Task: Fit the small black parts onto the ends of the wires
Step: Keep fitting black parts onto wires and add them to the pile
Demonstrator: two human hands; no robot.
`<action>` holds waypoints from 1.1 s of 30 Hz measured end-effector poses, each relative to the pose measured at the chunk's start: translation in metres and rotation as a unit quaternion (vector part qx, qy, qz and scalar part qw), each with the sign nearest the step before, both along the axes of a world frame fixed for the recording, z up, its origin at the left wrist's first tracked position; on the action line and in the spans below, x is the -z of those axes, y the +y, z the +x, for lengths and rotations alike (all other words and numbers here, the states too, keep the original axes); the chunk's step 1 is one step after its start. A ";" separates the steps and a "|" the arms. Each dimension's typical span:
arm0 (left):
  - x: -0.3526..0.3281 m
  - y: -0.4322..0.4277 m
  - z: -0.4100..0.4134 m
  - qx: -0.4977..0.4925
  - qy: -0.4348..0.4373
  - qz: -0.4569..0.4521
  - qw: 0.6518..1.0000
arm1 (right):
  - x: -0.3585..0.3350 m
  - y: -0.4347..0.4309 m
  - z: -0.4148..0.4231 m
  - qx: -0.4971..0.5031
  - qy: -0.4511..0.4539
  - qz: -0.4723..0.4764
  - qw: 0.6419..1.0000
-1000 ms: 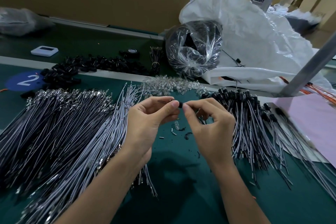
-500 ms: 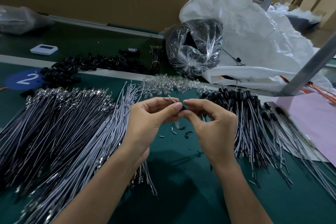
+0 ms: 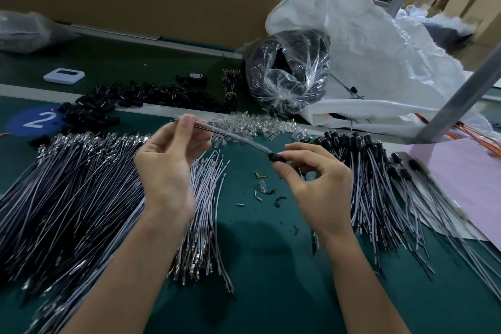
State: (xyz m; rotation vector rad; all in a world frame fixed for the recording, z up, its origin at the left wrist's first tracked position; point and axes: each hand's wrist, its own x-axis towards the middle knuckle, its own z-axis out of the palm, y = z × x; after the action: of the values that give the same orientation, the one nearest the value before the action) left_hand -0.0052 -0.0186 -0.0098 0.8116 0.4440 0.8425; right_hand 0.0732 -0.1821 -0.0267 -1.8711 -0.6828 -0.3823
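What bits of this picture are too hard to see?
Head view:
- Wire between left hand and right hand: blurred.
- Small black part: right hand partly covers it; seating unclear.
- Clear bag: glare hides contents.
- White device: screen too small to read.
- Left wire pile: cut by the frame edge.

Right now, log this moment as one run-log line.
left hand: pinches wire | right hand: pinches black part at wire's end | wire: held between both hands above green table
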 end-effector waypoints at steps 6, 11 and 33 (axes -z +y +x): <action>0.003 0.006 0.000 0.029 0.015 -0.031 0.999 | -0.005 -0.001 0.000 -0.095 0.193 0.160 0.963; 0.005 0.001 0.000 0.182 0.075 0.060 0.979 | -0.016 -0.009 0.003 -0.238 0.337 0.417 0.810; 0.011 -0.019 0.009 0.206 0.007 0.164 0.965 | -0.007 0.008 -0.012 -0.206 0.238 0.064 0.947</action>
State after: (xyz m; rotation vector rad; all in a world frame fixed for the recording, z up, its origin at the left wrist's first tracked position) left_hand 0.0034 -0.0375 -0.0207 1.1697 0.1342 0.5249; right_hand 0.0610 -0.1739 -0.0201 -1.5608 -0.6714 0.2856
